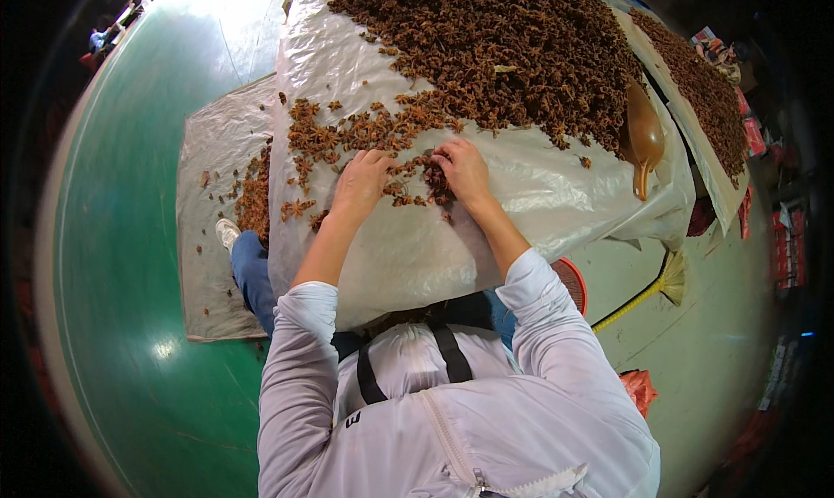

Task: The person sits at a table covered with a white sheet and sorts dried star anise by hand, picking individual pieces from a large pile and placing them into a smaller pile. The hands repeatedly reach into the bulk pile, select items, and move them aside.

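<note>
Before me a large heap of dried star anise (502,48) covers the far part of a translucent plastic sheet (521,179). A thin layer of loose star anise (365,130) spreads from the heap towards the left. My left hand (362,182) rests low over the sheet, its fingertips curled at the edge of these loose pieces. Opposite it, my right hand (465,171) has its thumb and fingers bent at a small dark cluster of star anise (438,184). Between the hands lie a few scattered pieces. Whether either hand grips one is hidden by the fingers.
A brown gourd ladle (645,133) leans against the heap's right edge. Another sheet bears a second pile (700,81). Left and lower, star anise (254,202) lies on a floor sheet (218,146). A red basket (573,283) and a yellow-handled broom (651,289) are at lower right.
</note>
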Available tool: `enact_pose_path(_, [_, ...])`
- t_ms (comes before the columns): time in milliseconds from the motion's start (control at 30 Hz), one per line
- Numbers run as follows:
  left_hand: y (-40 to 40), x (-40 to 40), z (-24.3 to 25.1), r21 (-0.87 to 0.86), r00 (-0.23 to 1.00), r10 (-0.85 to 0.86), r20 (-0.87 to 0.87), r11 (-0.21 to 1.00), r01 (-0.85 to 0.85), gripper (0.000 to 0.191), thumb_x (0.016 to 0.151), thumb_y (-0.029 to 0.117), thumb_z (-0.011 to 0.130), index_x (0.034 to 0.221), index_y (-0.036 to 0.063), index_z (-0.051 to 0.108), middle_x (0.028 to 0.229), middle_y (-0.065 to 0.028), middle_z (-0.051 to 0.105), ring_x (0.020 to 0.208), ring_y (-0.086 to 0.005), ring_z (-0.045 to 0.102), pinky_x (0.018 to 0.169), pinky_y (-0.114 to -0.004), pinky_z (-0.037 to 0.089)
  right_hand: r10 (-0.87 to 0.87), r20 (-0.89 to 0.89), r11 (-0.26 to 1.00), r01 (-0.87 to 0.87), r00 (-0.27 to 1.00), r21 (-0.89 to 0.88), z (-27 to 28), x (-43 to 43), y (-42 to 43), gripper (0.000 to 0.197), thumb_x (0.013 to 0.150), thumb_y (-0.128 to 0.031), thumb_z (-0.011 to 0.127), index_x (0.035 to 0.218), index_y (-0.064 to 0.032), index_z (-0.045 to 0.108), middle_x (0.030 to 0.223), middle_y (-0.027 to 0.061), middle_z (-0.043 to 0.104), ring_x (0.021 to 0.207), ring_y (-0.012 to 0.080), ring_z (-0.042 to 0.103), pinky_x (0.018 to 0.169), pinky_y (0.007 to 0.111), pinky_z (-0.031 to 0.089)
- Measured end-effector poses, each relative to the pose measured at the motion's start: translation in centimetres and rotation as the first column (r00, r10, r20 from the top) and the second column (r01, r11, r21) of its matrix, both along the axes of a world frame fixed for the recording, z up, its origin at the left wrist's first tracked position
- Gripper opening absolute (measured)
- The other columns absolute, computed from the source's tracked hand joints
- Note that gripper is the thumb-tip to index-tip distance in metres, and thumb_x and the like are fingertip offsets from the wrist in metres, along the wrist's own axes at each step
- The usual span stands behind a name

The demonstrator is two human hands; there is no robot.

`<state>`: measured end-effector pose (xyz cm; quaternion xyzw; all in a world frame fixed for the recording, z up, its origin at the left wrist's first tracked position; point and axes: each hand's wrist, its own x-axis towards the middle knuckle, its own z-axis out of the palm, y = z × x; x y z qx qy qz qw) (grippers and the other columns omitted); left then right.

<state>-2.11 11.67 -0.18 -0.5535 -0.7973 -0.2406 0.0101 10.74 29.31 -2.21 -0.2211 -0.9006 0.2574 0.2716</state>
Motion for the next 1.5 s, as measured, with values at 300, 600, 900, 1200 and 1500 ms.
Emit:
enact_pose_path(300, [-3.3, -0.7, 0.4, 0.203, 0.968, 0.064, 0.242, 0.973, -0.115, 0.019, 0.079, -0.002, 0.064, 0.097, 0.0029, 0.061, 0.1, -0.0099, 0.063, 0.098, -0.0297, 0.059, 0.084, -0.039, 0.048, -0.062, 0.004, 0.946, 0.06, 0.998, -0.318, 2.3, 1.6, -1.8, 0.009, 0.091, -0.015, 0.057, 0.095, -0.0074, 0.055, 0.081, 0.0122, 0.064, 0.086, 0.0344, 0.057, 0.073, 0.045, 0.045])
enact_pose_path(600, [-3.8, -0.4, 1.5, 0.118, 0.969, -0.109, 0.224, 0.989, 0.084, 0.036, 0.078, -0.012, 0.054, 0.108, 0.0059, 0.063, 0.108, -0.0109, 0.062, 0.105, -0.0297, 0.057, 0.093, -0.041, 0.046, 0.208, 0.074, 0.957, -0.187, 0.975, -0.223, 7.5, 4.4, -0.3, 0.008, 0.085, -0.008, 0.065, 0.09, -0.0033, 0.07, 0.089, 0.0077, 0.071, 0.077, 0.0187, 0.065, 0.07, 0.031, 0.051])
enact_pose_path(900, [-3.6, -0.4, 0.7, 0.196, 0.955, -0.02, 0.295, 0.98, -0.04, 0.012, 0.085, 0.0, 0.062, 0.097, 0.0014, 0.064, 0.103, -0.0117, 0.064, 0.097, -0.0279, 0.06, 0.083, -0.037, 0.049, 0.228, 0.102, 0.974, -0.228, 0.968, -0.008, 2.4, 0.0, -5.0, 0.017, 0.084, -0.013, 0.067, 0.099, -0.0067, 0.069, 0.098, 0.0097, 0.065, 0.096, 0.0312, 0.055, 0.085, 0.041, 0.047])
enact_pose_path(1200, [-3.9, -0.5, 0.2, 0.305, 0.912, 0.234, 0.337, 0.889, -0.341, 0.008, 0.097, 0.011, 0.05, 0.104, 0.0088, 0.053, 0.071, -0.0118, 0.063, 0.072, -0.0345, 0.065, 0.064, -0.043, 0.05, 0.2, 0.062, 0.974, -0.192, 0.978, -0.124, 1.7, 1.4, -4.7, 0.012, 0.087, -0.017, 0.065, 0.093, -0.0063, 0.062, 0.094, 0.0104, 0.064, 0.096, 0.0324, 0.055, 0.082, 0.043, 0.047])
enact_pose_path(1500, [-5.3, -2.0, 2.6, 0.28, 0.946, 0.308, -0.099, 0.921, -0.271, 0.018, 0.093, 0.018, 0.06, 0.11, 0.013, 0.056, 0.092, -0.0113, 0.068, 0.087, -0.0315, 0.065, 0.072, -0.043, 0.05, 0.171, -0.005, 0.98, -0.171, 0.985, -0.098, 2.5, 1.2, -5.0, 0.011, 0.088, -0.015, 0.063, 0.093, -0.006, 0.06, 0.087, 0.0104, 0.065, 0.089, 0.0319, 0.056, 0.077, 0.042, 0.046])
